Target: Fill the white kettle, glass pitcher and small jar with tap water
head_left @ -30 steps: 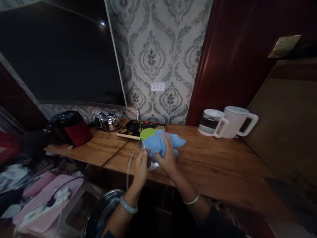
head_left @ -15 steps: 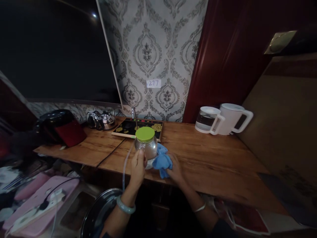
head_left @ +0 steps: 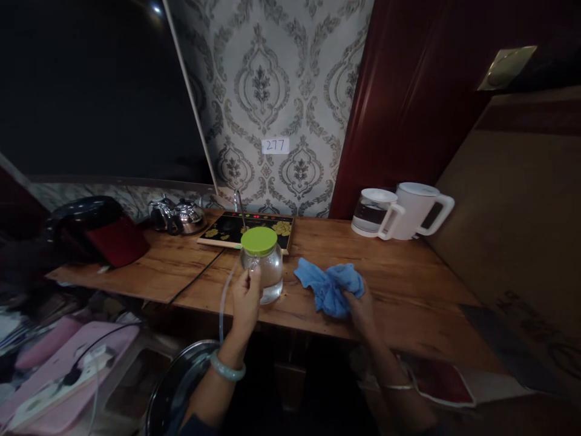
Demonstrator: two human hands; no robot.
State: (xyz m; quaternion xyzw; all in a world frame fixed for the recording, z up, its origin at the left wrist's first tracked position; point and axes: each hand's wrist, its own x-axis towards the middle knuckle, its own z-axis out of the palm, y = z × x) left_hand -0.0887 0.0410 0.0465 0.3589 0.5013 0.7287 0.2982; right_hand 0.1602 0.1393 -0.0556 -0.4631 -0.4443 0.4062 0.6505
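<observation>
A clear glass jug (head_left: 272, 275) with a bright green lid (head_left: 258, 241) stands upright near the table's front edge, with some clear liquid low inside. My left hand (head_left: 247, 297) is closed round its handle, on the side facing me. Off to the right, my right hand (head_left: 362, 307) grips a crumpled blue cloth (head_left: 333, 287) by its right part, over the tabletop and apart from the jug. Behind the jug lies a black electric tea stove (head_left: 227, 229) with gold flowers and lit red marks. A thin metal spout (head_left: 236, 200) rises at its back.
The wooden table (head_left: 399, 272) also holds a glass pitcher (head_left: 373, 213) and white jug (head_left: 420, 209) at right. Two metal kettles (head_left: 188, 217) and a red-black appliance (head_left: 113, 233) stand left. A clear hose (head_left: 222, 309) hangs towards a dark basin (head_left: 158, 387).
My right hand has drawn the blue cloth away from the jug's side, to the right. The left hand keeps hold of the handle. The whole view has shifted slightly.
</observation>
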